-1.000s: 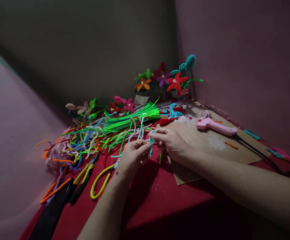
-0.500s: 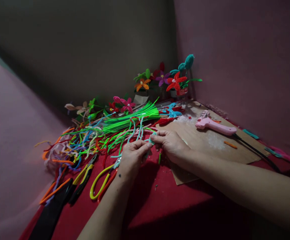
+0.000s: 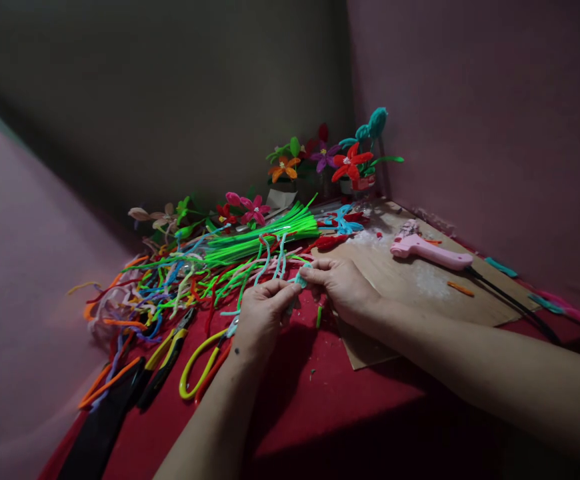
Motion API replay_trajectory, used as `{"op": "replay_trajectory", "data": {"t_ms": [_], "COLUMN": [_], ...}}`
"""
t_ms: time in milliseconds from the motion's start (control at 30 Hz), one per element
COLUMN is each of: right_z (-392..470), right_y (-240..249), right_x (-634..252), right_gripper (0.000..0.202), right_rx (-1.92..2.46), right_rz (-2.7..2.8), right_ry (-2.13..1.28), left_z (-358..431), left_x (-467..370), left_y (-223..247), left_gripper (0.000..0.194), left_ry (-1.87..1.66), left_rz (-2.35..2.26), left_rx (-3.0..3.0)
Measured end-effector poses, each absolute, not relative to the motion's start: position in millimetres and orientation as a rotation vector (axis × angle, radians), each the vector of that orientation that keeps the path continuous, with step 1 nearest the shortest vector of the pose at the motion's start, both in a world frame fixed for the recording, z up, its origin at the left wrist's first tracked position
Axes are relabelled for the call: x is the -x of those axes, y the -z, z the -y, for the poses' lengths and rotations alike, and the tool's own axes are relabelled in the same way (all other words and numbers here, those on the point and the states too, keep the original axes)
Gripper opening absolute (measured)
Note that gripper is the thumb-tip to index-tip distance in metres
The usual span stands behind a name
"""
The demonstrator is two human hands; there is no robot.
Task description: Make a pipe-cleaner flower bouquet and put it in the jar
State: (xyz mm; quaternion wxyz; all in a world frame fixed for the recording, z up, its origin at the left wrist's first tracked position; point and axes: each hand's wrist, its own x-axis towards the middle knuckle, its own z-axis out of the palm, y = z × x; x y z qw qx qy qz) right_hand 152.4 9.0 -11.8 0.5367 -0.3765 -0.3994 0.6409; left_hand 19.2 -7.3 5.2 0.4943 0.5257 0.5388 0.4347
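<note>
Pinched between the fingertips of both hands is a small piece of light teal pipe cleaner (image 3: 302, 275), bent into a compact shape. My left hand (image 3: 264, 310) grips it from the lower left, and my right hand (image 3: 343, 287) from the right. Much of the piece is covered by the fingers. Just beyond the hands lie loose light-blue pipe cleaners (image 3: 282, 257) and a thick bundle of bright green pipe cleaners (image 3: 265, 233). Yellow-and-red-handled scissors (image 3: 200, 367) rest partly behind my left wrist.
Black-and-yellow pliers (image 3: 167, 360) lie left of the scissors, near tangled pipe cleaners (image 3: 140, 293). On the right, a pink glue gun (image 3: 430, 255) with a black cord rests on brown cardboard (image 3: 370, 280). Finished flowers (image 3: 353, 162) stand at the back. Red cloth (image 3: 320, 413) covers the table.
The fingertips have shifted very slightly around the teal pipe cleaner, and a little more of it shows between them. Everything else stays in place.
</note>
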Motion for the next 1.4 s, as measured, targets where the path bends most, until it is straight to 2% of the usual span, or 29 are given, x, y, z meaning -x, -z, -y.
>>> {"op": "replay_trajectory", "data": {"t_ms": [300,633,1133,1400], "right_z": [-11,-11,-10,-12], "right_y": [17,15,14,19], "right_x": [-148,-152,-151,-149], "right_gripper": [0.022,0.022,0.008,0.009], "right_rx": [0.757,0.839,0.793,0.812], "right_rz": [0.780,0.859,0.984,0.808], "right_ry": [-1.576,-1.568,-1.520,-1.677], "left_z": [12,3,2,4], "left_x": [-27,-15,-16,-18], "left_y": [2,1,-2,2], "left_gripper": [0.021,0.021,0.023,0.022], "left_ry": [-1.141,-0.983,-1.051,-1.062], "left_rz": [-1.323,-1.212,-1.281,-1.397], "left_rx": [-1.329,-1.365,-1.338,-1.521]}}
